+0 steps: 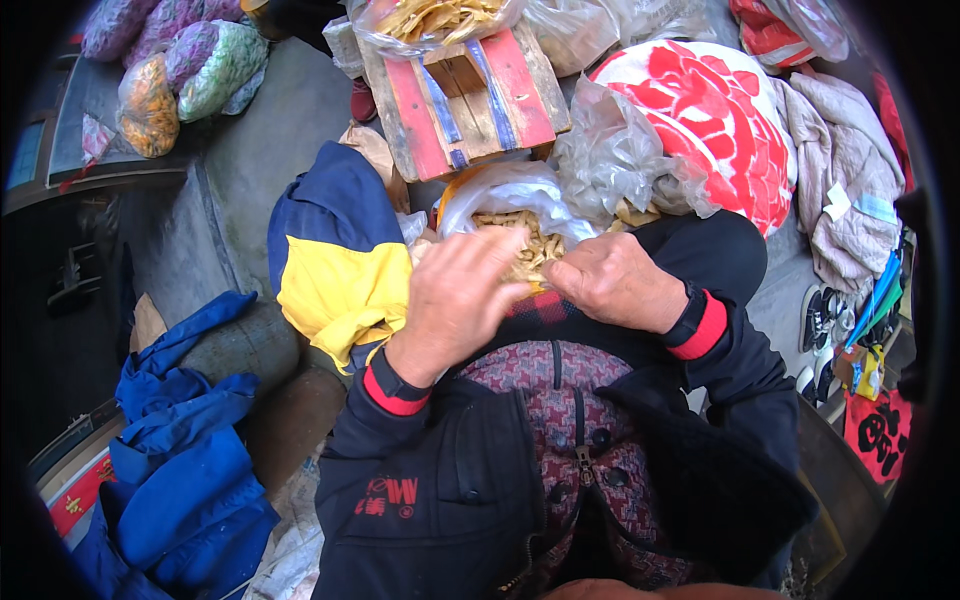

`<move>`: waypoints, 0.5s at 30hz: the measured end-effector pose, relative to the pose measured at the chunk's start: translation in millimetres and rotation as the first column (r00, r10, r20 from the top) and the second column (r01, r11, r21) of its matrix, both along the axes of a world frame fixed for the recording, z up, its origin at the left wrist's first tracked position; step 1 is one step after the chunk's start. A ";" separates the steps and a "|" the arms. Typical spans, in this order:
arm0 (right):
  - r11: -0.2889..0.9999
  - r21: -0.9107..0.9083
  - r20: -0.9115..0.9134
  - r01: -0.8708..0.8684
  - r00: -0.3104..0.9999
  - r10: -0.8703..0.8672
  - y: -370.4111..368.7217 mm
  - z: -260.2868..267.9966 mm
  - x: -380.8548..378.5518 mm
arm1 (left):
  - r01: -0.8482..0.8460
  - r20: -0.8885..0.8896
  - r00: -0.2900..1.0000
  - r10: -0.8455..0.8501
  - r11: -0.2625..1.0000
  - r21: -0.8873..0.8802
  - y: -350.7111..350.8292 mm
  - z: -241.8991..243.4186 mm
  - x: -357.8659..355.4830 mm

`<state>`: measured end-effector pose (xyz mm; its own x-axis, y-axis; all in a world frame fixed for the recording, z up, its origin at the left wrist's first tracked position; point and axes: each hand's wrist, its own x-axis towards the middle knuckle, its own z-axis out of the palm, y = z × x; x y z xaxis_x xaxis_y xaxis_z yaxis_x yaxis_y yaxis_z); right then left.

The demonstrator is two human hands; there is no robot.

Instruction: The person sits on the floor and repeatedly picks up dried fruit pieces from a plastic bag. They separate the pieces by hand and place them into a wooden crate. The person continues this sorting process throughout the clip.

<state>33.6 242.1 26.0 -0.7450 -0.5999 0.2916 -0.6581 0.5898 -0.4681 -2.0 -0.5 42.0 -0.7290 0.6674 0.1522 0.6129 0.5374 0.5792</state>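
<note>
A white plastic bag (510, 191) stands open just in front of my lap. Short yellow-brown strips (536, 244) of what looks like dried food fill its mouth. My left hand (461, 292), blurred by motion, is over the left side of the strips with its fingers extended and thumb apart. Nothing shows in it. My right hand (619, 281) has its fingers curled at the bag's right edge, the thumb at the strips. Whatever those fingers may pinch is hidden.
Beyond the bag is a worn red wooden stool (412, 97) bearing another plastic bag (360, 26) of yellowish flat pieces. A crumpled clear bag (611, 154) and a red-and-white cloth (705, 120) lie right. Navy-and-yellow cloth (337, 277) sits left, near blue clothing (195, 480).
</note>
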 end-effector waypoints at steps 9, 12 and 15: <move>0.982 -0.111 0.527 -0.156 0.828 0.191 21.5 10.7 10.3 | 0.365 -0.032 0.923 -0.383 0.900 -0.240 -6.0 9.8 7.1; 0.972 -0.212 0.452 -0.097 0.872 0.186 24.7 5.8 0.6 | 0.315 0.006 0.948 -0.318 0.937 -0.150 -11.0 5.3 -2.8; 0.998 0.013 0.410 -0.061 0.911 0.050 27.6 -2.2 -33.5 | 0.153 0.119 0.982 -0.148 0.988 -0.031 -7.9 -3.2 -37.9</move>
<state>0.1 269.7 23.9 -0.7612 -0.6468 -0.0472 -0.4440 0.5728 -0.6891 -40.0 -8.4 38.9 -0.6308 0.7748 0.0432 0.6184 0.4683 0.6311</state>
